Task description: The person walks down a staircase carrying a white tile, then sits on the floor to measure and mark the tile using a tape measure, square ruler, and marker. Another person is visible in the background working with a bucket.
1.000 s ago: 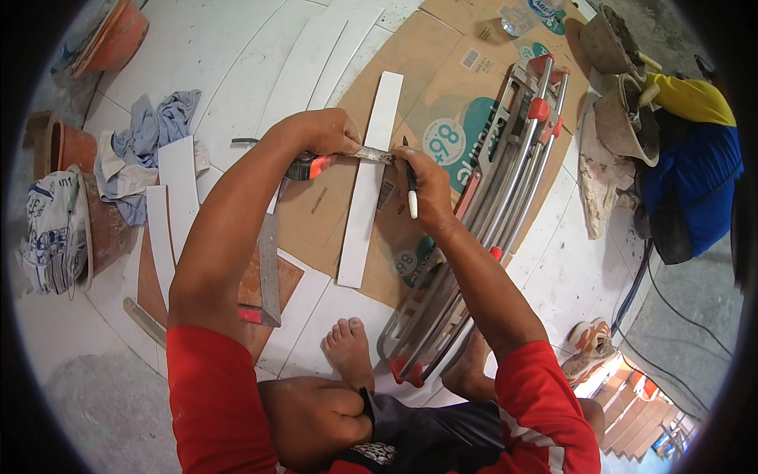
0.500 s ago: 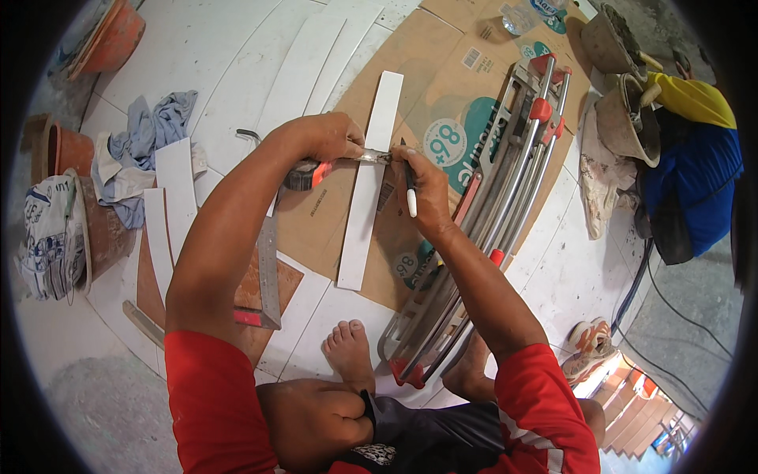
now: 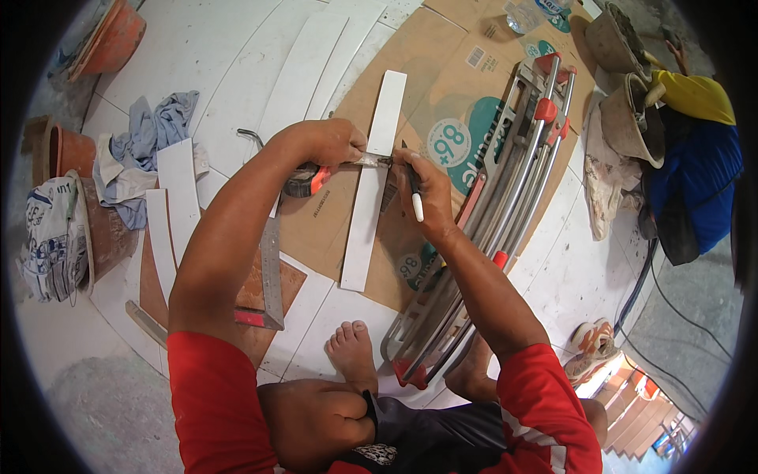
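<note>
"What's there on the far left?"

"A grey-blue heap of rags [image 3: 162,122] on the tiles. Next, a metal set square [image 3: 272,276] with a red part, lying partly on a brown board [image 3: 254,347]."

"And the tape measure?"

"Its orange and black case [image 3: 304,183] is just under the left forearm, which covers some of it. The left hand [image 3: 335,144] has its fingertips closed in a pinch on the steel blade [image 3: 370,159]."

"Where does that blade go?"

"Straight across the long white strip [image 3: 360,237], which lies on flattened cardboard [image 3: 324,237]."

"What about the right hand?"

"The right hand [image 3: 429,188] is at the blade's other end, fingers curled around a dark pen [image 3: 414,189], its white end toward the person. I can't tell whether those fingertips pinch the blade too."

"Beyond it?"

"A tile cutter [image 3: 505,197] with silvery rails and red fittings, slanting over the cardboard. Past that, mortar-stained buckets [image 3: 624,118]."
</note>
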Tool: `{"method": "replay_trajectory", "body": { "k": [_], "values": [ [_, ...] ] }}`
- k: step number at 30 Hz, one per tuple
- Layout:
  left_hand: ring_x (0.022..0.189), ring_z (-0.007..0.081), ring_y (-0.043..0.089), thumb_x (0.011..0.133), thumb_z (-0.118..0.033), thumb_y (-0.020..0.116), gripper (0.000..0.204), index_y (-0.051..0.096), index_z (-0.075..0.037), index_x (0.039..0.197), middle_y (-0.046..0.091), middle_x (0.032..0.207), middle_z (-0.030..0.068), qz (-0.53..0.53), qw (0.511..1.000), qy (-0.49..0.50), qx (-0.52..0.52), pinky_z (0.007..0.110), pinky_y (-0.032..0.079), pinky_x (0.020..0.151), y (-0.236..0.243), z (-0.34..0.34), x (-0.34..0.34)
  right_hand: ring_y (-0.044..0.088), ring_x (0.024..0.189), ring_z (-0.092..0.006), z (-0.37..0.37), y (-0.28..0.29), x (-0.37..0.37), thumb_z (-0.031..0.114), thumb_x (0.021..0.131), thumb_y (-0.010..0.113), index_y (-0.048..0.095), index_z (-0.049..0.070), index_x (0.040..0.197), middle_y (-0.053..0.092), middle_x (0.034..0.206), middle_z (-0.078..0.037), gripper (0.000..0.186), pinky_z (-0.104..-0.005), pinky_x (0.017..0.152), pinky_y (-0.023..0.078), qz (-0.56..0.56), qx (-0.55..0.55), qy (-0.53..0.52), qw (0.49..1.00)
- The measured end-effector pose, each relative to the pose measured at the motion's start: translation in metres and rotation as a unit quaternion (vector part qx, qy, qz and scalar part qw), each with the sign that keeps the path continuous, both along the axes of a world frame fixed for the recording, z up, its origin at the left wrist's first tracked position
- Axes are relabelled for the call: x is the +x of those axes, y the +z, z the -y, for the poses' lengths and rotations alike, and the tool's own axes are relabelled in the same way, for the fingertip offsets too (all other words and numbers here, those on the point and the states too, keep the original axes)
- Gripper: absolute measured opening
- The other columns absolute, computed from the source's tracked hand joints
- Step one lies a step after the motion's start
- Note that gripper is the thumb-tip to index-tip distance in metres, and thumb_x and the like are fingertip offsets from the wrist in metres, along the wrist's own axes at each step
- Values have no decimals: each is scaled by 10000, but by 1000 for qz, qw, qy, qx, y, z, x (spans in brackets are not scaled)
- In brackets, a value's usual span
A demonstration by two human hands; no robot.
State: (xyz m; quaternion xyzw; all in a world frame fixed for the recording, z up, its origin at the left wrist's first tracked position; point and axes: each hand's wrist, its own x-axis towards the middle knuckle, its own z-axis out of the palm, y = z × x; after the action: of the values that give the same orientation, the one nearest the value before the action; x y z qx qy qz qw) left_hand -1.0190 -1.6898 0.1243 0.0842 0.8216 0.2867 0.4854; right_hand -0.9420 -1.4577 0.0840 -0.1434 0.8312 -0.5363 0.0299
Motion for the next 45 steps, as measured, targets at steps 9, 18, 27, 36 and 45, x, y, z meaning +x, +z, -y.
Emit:
{"method": "replay_trajectory", "body": {
  "k": [9,18,27,36,45],
  "values": [
    [594,225,647,963,-195,575,210,716,-40,962,683,733,120,-27,999,-25,-28,391,503,610,2,-8,-5,684,925,-139,0,-10,-1,-34,935,651,664,-12,1162,735,1018,-128,229,-270,833,539,-4,-20,-19,1000],
    [652,223,643,970,-231,608,227,732,-50,1028,699,783,124,-50,998,-12,-21,387,504,633,3,-3,-1,684,940,-141,1,-4,-1,-28,952,640,655,-20,1179,728,1037,-120,228,-267,842,536,19,-14,-6,1000],
    [548,194,633,958,-220,563,300,718,-4,1096,690,745,128,-28,1000,-11,7,360,512,584,-2,-1,-3,690,978,-155,0,0,-3,11,985,629,627,-36,1259,727,1087,-124,279,-272,873,536,70,-57,-6,996],
    [519,196,638,962,-223,573,301,715,-7,1115,667,713,110,7,999,20,38,356,520,538,-6,2,-4,648,814,-122,6,16,-4,39,980,628,660,-23,1212,706,933,-102,242,-258,753,518,66,-91,-45,993],
    [514,184,619,949,-218,590,247,721,-16,1002,668,686,94,-23,999,2,39,349,494,546,-6,3,-5,680,936,-131,5,26,-35,136,967,682,671,-32,1140,725,990,-96,241,-286,812,520,133,-136,-33,981]
  ]
}}
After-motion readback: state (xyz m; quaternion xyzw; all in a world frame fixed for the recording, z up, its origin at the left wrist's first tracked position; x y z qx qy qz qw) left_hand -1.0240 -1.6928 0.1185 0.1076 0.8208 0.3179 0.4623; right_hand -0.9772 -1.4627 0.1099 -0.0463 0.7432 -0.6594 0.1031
